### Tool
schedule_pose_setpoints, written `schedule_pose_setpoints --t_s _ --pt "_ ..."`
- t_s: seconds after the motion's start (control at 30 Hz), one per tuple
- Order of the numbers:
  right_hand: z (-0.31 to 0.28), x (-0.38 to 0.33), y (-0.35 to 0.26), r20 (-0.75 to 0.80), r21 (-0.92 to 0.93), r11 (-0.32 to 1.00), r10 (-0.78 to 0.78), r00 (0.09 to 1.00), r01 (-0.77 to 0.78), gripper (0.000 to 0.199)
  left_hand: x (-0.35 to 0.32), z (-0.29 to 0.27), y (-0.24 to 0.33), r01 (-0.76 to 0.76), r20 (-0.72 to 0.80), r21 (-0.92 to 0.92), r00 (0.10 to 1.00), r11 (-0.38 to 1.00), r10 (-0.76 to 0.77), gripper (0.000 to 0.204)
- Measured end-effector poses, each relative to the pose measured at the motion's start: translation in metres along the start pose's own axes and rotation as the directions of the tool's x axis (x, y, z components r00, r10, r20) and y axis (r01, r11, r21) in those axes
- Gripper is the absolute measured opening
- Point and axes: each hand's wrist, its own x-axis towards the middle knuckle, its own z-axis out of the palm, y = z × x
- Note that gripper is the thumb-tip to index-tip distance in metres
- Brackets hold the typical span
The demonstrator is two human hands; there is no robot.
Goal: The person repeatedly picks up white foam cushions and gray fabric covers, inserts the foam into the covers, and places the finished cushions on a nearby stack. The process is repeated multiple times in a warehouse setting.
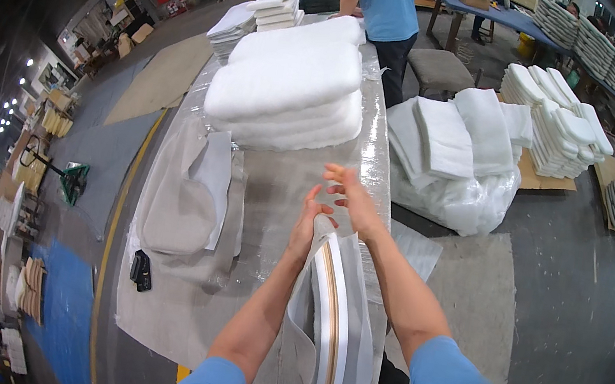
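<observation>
At the near right corner of the table [276,188] I see a grey cover [361,341] between the 2 forearms, its striped strip [337,314] facing up and its narrow end pointing away from the body; I believe this lets both hands reach that end. The left hand [304,231] is half curled at this end, but I cannot tell if it grips the fabric. The right hand [354,198] is raised just beside it, fingers loosely spread and blurred, with nothing visible in it. Along the left edge lie grey fabric pieces [175,209], perhaps put there to be within reach, and a small black object [142,271] is near the near left corner. Thick white padding [289,71] is piled toward the far edge, probably flat to keep its shape. Beige cloth and shiny clear plastic cover the table. Beyond its far right corner stands 1 co-worker [385,6]; to the right, white pads [444,140] sit above the dark floor [585,286], and a yellow line [111,243] runs at left.
</observation>
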Motion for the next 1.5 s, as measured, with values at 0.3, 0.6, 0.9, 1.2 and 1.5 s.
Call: schedule_pose_setpoints --t_s 0.3,0.6,0.9,1.2,1.5 --pt "0.048 0.002 0.035 0.067 -0.246 0.951 -0.178 0.982 0.189 0.078 -0.002 -0.007 0.009 -0.096 -0.057 0.042 0.994 0.994 0.098 0.077" --pt "-0.003 -0.022 0.046 -0.129 -0.554 0.826 -0.211 0.969 0.106 0.065 0.004 -0.003 0.031 0.007 0.143 0.362 0.988 0.932 -0.063 0.063" --pt "-0.016 -0.275 0.043 -0.017 0.292 0.833 0.495 0.869 -0.469 0.075 -0.205 -0.164 0.065 0.080 -0.814 0.286 0.546 0.955 0.198 0.064" --pt "0.004 -0.185 0.051 -0.434 0.364 0.930 0.223 0.873 -0.057 0.071 -0.462 -0.082 0.043 -0.073 -0.540 -0.311 0.834 0.947 -0.113 0.042" --pt "0.039 -0.130 0.024 -0.370 0.301 0.951 0.043 0.928 0.076 0.048 -0.421 0.049 0.010 0.103 -0.124 -0.007 0.987 0.995 -0.103 0.046"
